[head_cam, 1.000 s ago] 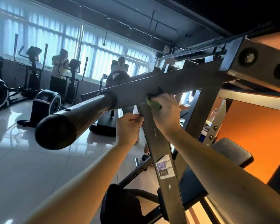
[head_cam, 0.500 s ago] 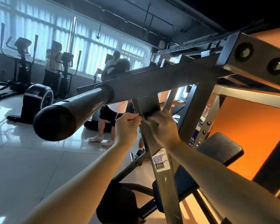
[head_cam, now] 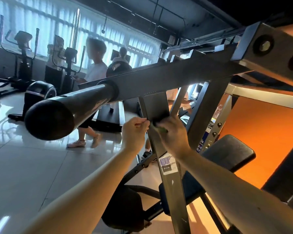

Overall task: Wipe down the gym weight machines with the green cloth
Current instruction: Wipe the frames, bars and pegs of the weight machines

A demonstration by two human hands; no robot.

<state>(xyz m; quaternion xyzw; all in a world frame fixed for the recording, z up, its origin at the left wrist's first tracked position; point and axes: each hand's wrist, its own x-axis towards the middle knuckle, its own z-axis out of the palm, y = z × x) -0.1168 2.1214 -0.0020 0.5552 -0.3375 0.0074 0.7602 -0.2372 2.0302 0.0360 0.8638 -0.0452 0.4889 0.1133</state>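
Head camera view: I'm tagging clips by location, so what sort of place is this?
A gym, probably a public one. Elliptical trainers stand by the windows, a weight machine's steel frame with a thick loading bar fills the foreground, and a black padded seat sits beside it.

Supporting surface: a glossy pale tiled floor [head_cam: 32,174] with visible joints and window light reflected across its left part.

Standing on it:
- **Far left, by the windows:** a black elliptical trainer [head_cam: 22,65].
- **Beside it, nearer the middle:** a second black elliptical trainer [head_cam: 69,61], its rounded flywheel housing low at the front.
- **Centre:** a low black treadmill deck with a pale ribbed side [head_cam: 108,114], lying flat.
- **In front of the deck:** a person in a white shirt and pale sports shoes [head_cam: 95,71], one heel raised.
- **Right:** a dark grey steel weight machine frame [head_cam: 169,186]; where its feet meet the floor cannot be made out.
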